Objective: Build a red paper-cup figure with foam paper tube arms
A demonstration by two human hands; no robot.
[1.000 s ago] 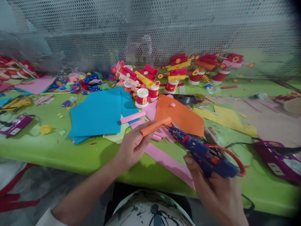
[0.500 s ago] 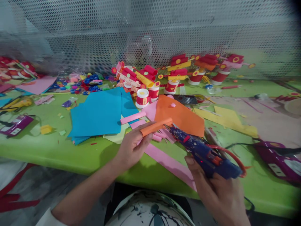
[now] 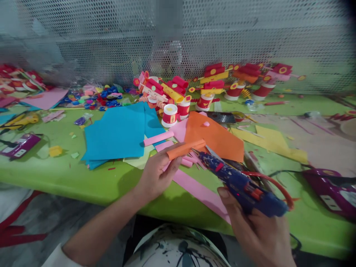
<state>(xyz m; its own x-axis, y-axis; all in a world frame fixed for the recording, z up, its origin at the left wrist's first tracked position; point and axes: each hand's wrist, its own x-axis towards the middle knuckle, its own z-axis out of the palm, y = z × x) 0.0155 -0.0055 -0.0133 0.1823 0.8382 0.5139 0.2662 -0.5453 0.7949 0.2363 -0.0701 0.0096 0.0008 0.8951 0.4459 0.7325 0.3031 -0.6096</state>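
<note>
My left hand [image 3: 155, 174] pinches one end of a rolled orange paper tube [image 3: 185, 148], held level above the green table [image 3: 50, 174]. My right hand [image 3: 257, 230] grips a dark blue glue gun [image 3: 241, 184] with an orange trigger loop. The gun's nozzle points up and left and sits just under the tube's right part, very close to it. A long pink paper strip [image 3: 200, 191] lies on the table beneath both hands.
Blue paper sheets [image 3: 116, 135], an orange sheet [image 3: 218, 138] and yellow sheets [image 3: 271, 139] lie spread behind the hands. Red-and-white paper cup figures [image 3: 178, 98] stand at the back by a perforated metal wall. A purple power strip [image 3: 330, 191] lies at the right, another [image 3: 19, 146] at the left.
The glue gun's nozzle has crept slightly left, closer under the orange tube. My left hand and the tube have hardly moved.
</note>
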